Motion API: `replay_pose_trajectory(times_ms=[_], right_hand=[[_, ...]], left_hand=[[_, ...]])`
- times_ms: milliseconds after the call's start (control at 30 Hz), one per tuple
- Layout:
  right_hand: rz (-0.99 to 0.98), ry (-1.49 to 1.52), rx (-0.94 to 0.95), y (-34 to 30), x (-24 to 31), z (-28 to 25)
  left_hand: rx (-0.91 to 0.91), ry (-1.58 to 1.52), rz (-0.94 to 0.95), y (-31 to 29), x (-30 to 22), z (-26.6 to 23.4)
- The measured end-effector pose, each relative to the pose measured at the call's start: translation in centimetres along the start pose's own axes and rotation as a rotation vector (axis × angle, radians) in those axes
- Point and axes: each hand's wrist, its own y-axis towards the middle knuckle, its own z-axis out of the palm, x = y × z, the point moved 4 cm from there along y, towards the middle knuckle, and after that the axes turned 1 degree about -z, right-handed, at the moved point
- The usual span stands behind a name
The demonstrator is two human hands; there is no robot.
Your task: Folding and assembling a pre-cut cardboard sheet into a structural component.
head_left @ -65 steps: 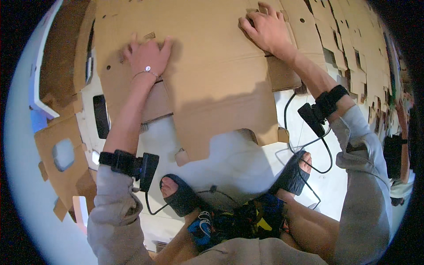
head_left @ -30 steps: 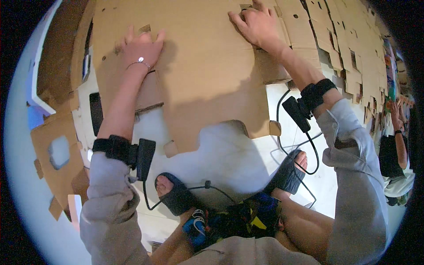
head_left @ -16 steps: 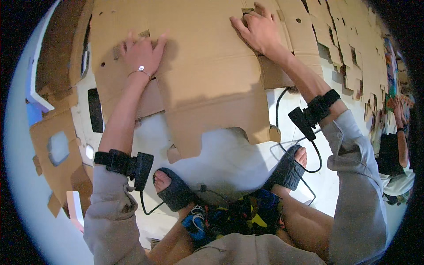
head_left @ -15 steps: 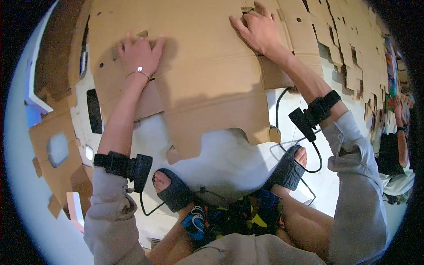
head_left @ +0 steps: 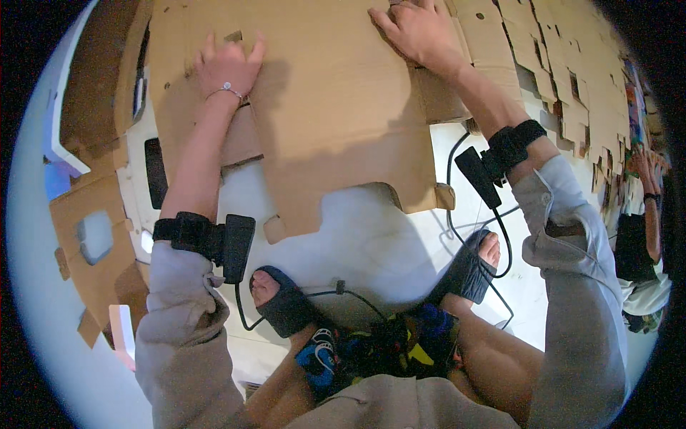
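Note:
A large flat sheet of brown cardboard [head_left: 336, 93] lies in front of me, with folded flaps and a wide notch in its near edge. My left hand [head_left: 230, 70] rests on its left part, fingers spread, beside a small slot. Farther right, my right hand [head_left: 425, 39] lies on the sheet near its far side, thumb stretched out. The tips of that hand's other fingers run close to or past the top of the view, next to another small slot. Neither hand shows anything held.
More cardboard pieces, one with a rounded hole [head_left: 66, 275], lie at the left. A row of overlapping cut cardboard sheets [head_left: 572, 79] stretches along the right. Another person [head_left: 638, 236] is at the far right. Black cables [head_left: 506, 247] hang from my arm straps near my feet.
The cardboard sheet has shifted away from me, its notched near edge now higher in view. Both hands have moved forward with it.

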Motion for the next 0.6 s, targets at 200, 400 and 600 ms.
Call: replay_pose_trajectory(times_ms=[200,400,600], right_hand=[[-0.120,-0.153,-0.112,-3.1,-1.6,1.7],[-0.072,-0.183,-0.040,-4.1,0.0,1.1],[0.016,-0.033,0.138,-2.4,0.9,-1.0]], left_hand=[[0.144,0.086,0.065,-2.8,-1.2,0.4],[0.026,0.013,0.049,-4.4,-0.6,1.0],[0.010,0.059,0.009,-2.9,-0.3,0.9]])
